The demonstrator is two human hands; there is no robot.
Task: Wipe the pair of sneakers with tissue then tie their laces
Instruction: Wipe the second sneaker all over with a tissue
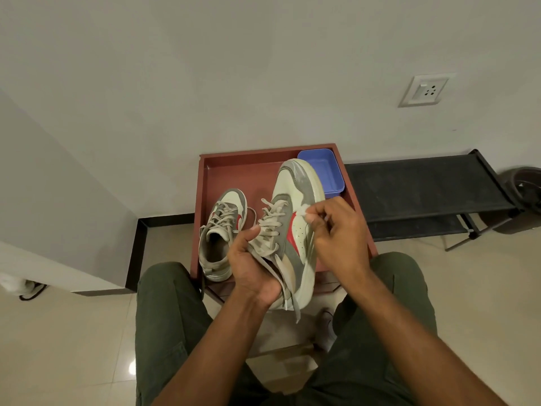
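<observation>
My left hand [251,265] grips a white, grey and red sneaker [295,200] around its heel and tongue, holding it tilted above the red-brown table [205,177], toe pointing away. Its untied laces hang down toward my lap. My right hand [336,230] pinches a small wad of white tissue [303,213] against the sneaker's right side panel. The second sneaker [221,232] of the pair stands on the table to the left, its laces loose.
A blue plastic tub [328,174] sits at the table's back right corner. A black shoe rack [421,194] stands to the right against the wall, with a dark bin [524,194] beyond it. My knees in green trousers flank the table's front edge.
</observation>
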